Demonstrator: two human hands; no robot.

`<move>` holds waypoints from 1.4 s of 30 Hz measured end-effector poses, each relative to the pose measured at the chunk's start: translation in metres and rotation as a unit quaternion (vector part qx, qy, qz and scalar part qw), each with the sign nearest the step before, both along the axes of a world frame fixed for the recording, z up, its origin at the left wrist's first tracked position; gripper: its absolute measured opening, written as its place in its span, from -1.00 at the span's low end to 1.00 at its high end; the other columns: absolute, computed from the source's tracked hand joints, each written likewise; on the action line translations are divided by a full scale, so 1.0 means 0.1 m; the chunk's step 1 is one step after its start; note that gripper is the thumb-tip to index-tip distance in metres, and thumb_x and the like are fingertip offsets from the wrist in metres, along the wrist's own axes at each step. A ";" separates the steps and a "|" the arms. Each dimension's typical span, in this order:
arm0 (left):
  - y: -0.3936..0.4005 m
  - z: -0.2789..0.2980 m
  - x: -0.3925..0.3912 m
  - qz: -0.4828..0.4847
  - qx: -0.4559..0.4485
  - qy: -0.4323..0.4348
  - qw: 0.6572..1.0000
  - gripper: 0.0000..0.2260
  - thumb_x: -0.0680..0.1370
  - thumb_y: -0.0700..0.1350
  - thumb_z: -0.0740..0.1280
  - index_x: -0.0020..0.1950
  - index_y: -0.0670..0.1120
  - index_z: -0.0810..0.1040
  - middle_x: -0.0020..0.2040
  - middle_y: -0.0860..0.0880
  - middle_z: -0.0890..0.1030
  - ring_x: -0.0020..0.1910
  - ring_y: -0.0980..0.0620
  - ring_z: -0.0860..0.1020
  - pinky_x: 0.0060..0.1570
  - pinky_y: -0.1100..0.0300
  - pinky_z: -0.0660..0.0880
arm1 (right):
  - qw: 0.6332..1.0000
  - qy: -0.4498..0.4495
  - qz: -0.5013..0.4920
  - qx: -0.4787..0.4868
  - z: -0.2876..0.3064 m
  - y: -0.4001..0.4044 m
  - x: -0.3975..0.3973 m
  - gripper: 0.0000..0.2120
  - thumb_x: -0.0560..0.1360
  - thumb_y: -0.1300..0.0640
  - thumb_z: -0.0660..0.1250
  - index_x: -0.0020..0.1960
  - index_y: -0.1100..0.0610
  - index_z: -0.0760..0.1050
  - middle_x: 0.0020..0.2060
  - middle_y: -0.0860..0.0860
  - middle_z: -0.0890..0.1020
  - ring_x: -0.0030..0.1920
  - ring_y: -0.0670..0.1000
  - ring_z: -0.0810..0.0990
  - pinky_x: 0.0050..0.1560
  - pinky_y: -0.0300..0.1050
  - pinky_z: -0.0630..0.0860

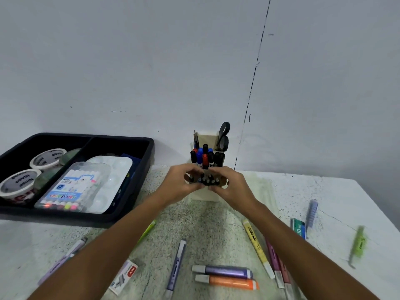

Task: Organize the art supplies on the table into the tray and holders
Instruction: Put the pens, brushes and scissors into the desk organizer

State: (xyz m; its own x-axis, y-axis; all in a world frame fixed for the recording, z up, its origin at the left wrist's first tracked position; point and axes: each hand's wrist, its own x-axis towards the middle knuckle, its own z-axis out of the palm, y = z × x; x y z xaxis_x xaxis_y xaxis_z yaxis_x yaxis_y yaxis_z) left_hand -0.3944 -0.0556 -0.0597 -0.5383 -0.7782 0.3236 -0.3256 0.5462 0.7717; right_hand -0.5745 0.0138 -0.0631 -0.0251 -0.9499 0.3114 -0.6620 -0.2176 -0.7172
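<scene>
Both hands meet at the centre of the view over the front row of the white pen holder (pixel 204 197). The left hand (pixel 180 184) and the right hand (pixel 232 185) each have the grip closed on the bundle of black-capped pens (pixel 205 180), fingers curled round it from both sides. Behind them, at 12 o'clock, the holder carries upright markers (pixel 204 155) with red, blue and black caps, and black scissors (pixel 224 137) stand in its back compartment.

At 10 o'clock the black tray (pixel 140 169) sits on the counter (pixel 324 191) — its left compartment holds rolls of white tape (pixel 47 158), its right one a color pen set (pixel 69 189) lying on a white palette (pixel 114 169).

At 6 o'clock lie a purple highlighter (pixel 223 271) and an orange highlighter (pixel 227 282), side by side, touching. A yellow highlighter (pixel 257 247) is at 5 o'clock, a staples box (pixel 124 276) at 7 o'clock, a green highlighter (pixel 358 244) — blurred — at 4 o'clock.
</scene>
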 end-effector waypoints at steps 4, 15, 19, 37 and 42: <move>-0.05 0.01 0.02 0.003 0.012 0.008 1.000 -0.75 0.33 -0.27 0.56 -0.14 -0.04 0.56 -0.18 -0.01 0.64 -0.19 0.12 0.59 -0.19 0.24 0.54 | 1.000 0.005 0.003 0.012 0.04 -0.05 -0.01 -0.71 0.35 0.26 0.52 0.06 0.13 0.61 -0.13 -0.06 0.52 -0.17 -0.24 0.45 -0.17 -0.45 0.34; -0.04 -0.01 0.08 -0.021 0.001 0.001 1.000 -0.65 0.33 -0.26 0.57 0.08 -0.08 0.62 -0.08 0.04 0.68 -0.07 0.15 0.63 -0.05 0.33 0.53 | 1.000 -0.008 -0.007 0.020 -0.03 0.01 -0.09 -0.73 0.38 0.26 0.49 0.00 0.02 0.54 -0.16 -0.07 0.56 -0.16 -0.22 0.46 -0.20 -0.45 0.34; -0.01 -0.03 0.07 -0.006 -0.035 -0.013 0.999 -0.64 0.35 -0.22 0.56 0.11 0.00 0.66 -0.06 0.10 0.68 -0.06 0.23 0.62 -0.04 0.41 0.51 | 0.999 -0.015 -0.024 0.025 -0.08 -0.01 -0.06 -0.66 0.39 0.21 0.50 0.14 -0.03 0.62 -0.09 -0.06 0.58 -0.09 -0.26 0.47 -0.14 -0.50 0.32; -0.07 0.00 0.01 -0.022 -0.089 -0.034 0.995 -0.68 0.35 -0.26 0.55 0.07 -0.06 0.68 -0.09 0.03 0.70 -0.15 0.39 0.58 -0.07 0.49 0.48 | 0.999 -0.031 -0.013 -0.002 -0.06 0.01 0.01 -0.65 0.37 0.25 0.51 0.14 0.08 0.64 -0.02 -0.06 0.69 -0.07 -0.27 0.56 -0.01 -0.49 0.41; -0.10 -0.04 0.03 -0.024 -0.135 -0.044 0.990 -0.73 0.33 -0.22 0.57 0.01 -0.08 0.71 -0.12 0.02 0.71 -0.15 0.29 0.57 -0.08 0.52 0.44 | 1.000 -0.007 -0.009 -0.018 -0.10 -0.04 0.03 -0.72 0.39 0.24 0.50 0.09 0.07 0.67 -0.07 -0.07 0.71 -0.14 -0.33 0.57 -0.04 -0.46 0.40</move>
State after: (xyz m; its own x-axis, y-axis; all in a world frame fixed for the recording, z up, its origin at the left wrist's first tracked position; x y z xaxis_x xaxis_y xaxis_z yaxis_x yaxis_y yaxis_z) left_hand -0.3912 -0.0659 -0.0641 -0.6080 -0.6428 0.4660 -0.3546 0.7450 0.5651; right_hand -0.5718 0.0097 -0.0735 -0.0465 -0.9377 0.3444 -0.6560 -0.2314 -0.7184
